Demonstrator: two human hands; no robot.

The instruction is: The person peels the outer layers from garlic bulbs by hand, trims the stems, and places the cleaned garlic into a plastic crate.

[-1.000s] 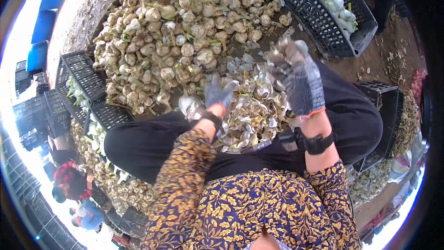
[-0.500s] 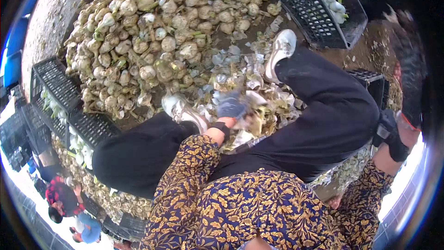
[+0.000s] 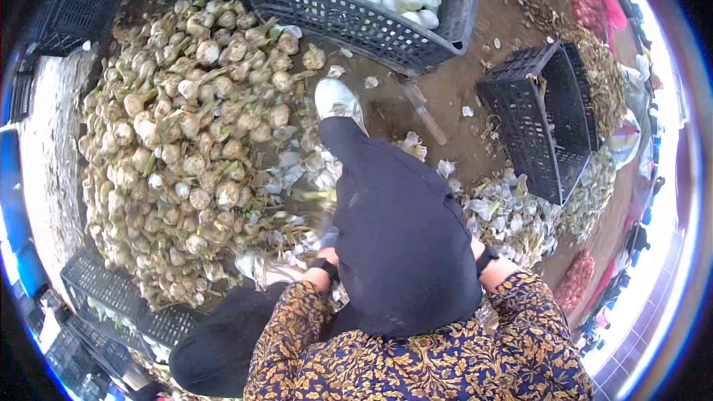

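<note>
My left hand (image 3: 327, 242) is beside the raised knee, smeared by motion and partly behind the trouser leg; its fingers cannot be made out. Blurred green stalks (image 3: 316, 196) show just above it, near a big heap of dirty garlic bulbs (image 3: 189, 122). On the knee's other side, my right hand (image 3: 477, 248) shows only near the wrist, its fingers hidden by the leg. Loose peeled skins (image 3: 286, 174) lie between the heap and the shoe.
A black crate (image 3: 349, 26) of clean white bulbs stands at the top. A knife (image 3: 431, 122) lies on the ground beyond the shoe. To the right, an empty crate (image 3: 531, 122) rests tilted by more skins (image 3: 512, 215). Further crates (image 3: 100, 282) stand lower left.
The view has swung, bringing the white-bulb crate to the top centre. My right hand has come from the far right to beside the knee. My left hand is now partly behind the leg.
</note>
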